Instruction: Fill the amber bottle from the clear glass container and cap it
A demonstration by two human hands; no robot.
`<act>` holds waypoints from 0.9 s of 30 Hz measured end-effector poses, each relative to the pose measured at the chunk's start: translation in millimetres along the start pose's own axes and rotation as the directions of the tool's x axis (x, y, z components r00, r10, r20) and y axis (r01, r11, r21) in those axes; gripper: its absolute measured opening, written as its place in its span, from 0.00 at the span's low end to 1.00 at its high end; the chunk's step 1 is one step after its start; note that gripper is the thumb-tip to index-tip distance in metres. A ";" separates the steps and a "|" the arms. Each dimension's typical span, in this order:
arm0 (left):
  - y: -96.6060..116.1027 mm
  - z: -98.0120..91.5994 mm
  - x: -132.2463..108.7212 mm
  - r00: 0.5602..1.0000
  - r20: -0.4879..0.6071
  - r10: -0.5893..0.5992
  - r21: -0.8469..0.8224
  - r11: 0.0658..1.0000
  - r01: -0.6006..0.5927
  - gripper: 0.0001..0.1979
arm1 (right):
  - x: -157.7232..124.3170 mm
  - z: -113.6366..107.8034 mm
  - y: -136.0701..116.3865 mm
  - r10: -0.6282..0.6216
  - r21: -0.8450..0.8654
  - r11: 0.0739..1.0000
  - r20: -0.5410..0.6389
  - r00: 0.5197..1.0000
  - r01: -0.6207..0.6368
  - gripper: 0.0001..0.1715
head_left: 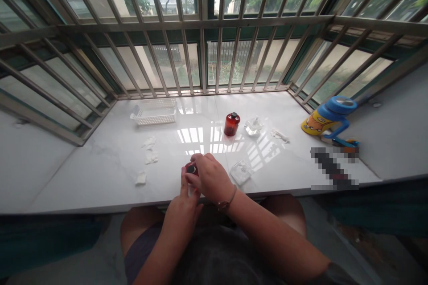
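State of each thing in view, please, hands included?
Near bottle: black top facing up, held
Far bottle: upright, black top on
Basket: upright, open-topped
Mug: blue lid on
Front container: lid unclear
Rear container: lid unclear
White scraps: crumpled, loose
Right hand: curled around near bottle
Left hand: index finger extended to near bottle

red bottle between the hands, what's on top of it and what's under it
A black cap sits on the red bottle. The left hand and right hand cover much of its body, and what lies under it cannot be seen.
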State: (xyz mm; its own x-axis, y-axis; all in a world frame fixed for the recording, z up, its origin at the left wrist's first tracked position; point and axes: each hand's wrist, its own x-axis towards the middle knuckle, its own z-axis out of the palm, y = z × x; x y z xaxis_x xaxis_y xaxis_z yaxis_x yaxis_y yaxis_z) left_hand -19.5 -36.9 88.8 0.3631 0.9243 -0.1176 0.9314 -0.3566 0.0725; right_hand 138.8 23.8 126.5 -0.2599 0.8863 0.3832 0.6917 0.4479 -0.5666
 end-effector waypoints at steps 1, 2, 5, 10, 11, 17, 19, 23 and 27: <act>0.1 -0.3 0.2 1.000 0.005 0.000 -0.001 1.000 0.000 0.34 | -0.5 -1.4 0.0 0.002 0.032 0.999 0.001 1.000 -0.002 0.23; 0.4 -0.6 0.4 1.000 0.009 -0.003 -0.004 1.000 0.003 0.34 | -1.0 -2.4 0.1 0.000 0.056 0.998 0.005 1.000 -0.001 0.24; 1.6 -1.6 0.6 1.000 0.018 -0.015 -0.018 1.000 0.015 0.32 | -1.7 -2.0 1.3 -0.005 0.056 0.998 0.024 1.000 0.004 0.22; 2.8 -4.4 0.2 0.999 0.028 -0.028 -0.031 0.999 0.029 0.32 | 0.4 4.2 2.7 -0.025 -0.069 0.997 0.001 1.000 0.025 0.20; 2.8 -5.0 0.2 0.999 0.030 -0.028 -0.036 0.999 0.029 0.32 | 0.8 5.1 2.6 -0.022 -0.091 0.996 -0.008 1.000 0.022 0.20; 2.4 -6.1 0.5 0.999 0.035 -0.028 -0.053 0.998 0.030 0.29 | -0.4 9.9 1.5 -0.006 -0.143 0.990 -0.046 0.999 -0.001 0.22; 2.7 -6.1 0.7 0.999 0.033 -0.029 -0.050 0.998 0.031 0.30 | -1.1 10.2 1.9 -0.002 -0.142 0.990 -0.051 0.999 -0.005 0.21; 3.4 -6.6 0.7 0.999 0.043 -0.031 -0.034 0.999 0.033 0.29 | -2.9 3.6 3.2 0.003 -0.058 0.998 -0.042 0.999 -0.006 0.21; 4.1 -6.5 0.7 0.998 0.048 -0.028 -0.032 0.999 0.030 0.29 | -7.5 -6.6 4.4 -0.039 0.036 0.999 -0.026 0.999 0.039 0.22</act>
State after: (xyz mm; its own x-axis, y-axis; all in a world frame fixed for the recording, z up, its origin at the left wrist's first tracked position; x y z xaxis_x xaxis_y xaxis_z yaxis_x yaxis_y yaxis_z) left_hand -15.6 -36.8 95.4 0.3374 0.9265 -0.1666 0.9405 -0.3244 0.1008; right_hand 148.2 18.3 125.9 -0.2686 0.8650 0.4238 0.6559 0.4865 -0.5772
